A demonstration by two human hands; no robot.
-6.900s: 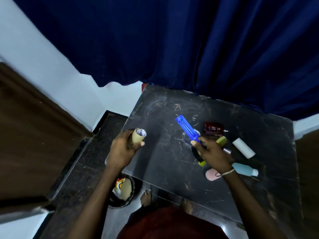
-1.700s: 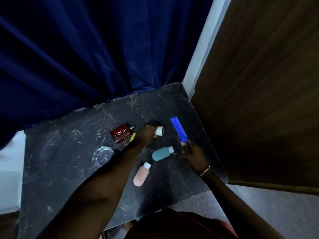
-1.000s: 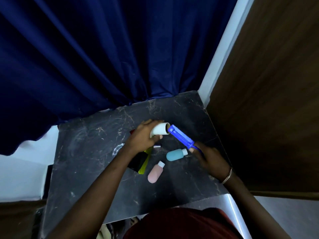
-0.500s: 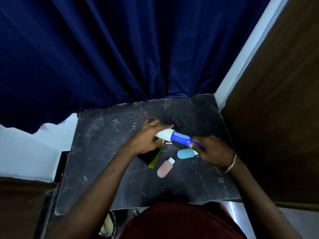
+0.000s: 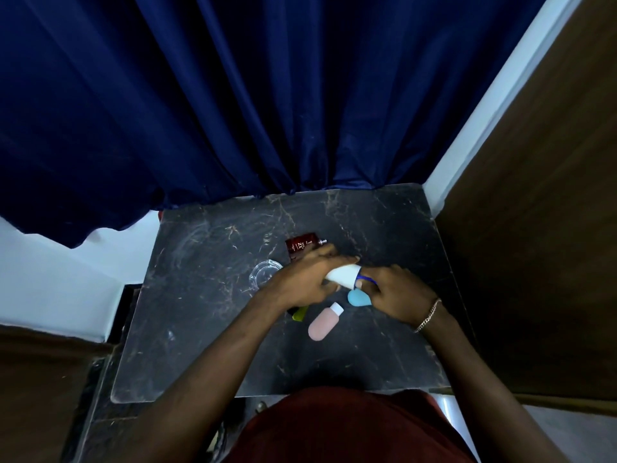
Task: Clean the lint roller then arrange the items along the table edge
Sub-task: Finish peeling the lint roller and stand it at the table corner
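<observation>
Over the middle of the black marble table [image 5: 200, 345], my left hand [image 5: 305, 280] grips the white lint roll [image 5: 344, 275]. My right hand [image 5: 399, 295] holds the blue lint roller handle [image 5: 366, 279], of which only a thin blue strip shows between the two hands. The roll covers almost all of the handle's blue stem. A teal bottle [image 5: 359, 298] lies partly under my right hand. A pink bottle [image 5: 324, 321] with a white cap lies just in front of it.
A dark red perfume bottle [image 5: 302, 246] lies behind my left hand, a clear glass dish [image 5: 265, 274] to its left, and a yellow-green item [image 5: 299, 312] pokes out under my left wrist. A blue curtain [image 5: 267, 95] hangs behind the table and a wooden panel [image 5: 534, 228] stands on the right.
The white roll has slid further along the blue handle, so most of the blue stem is now covered. My two hands have come closer together.
</observation>
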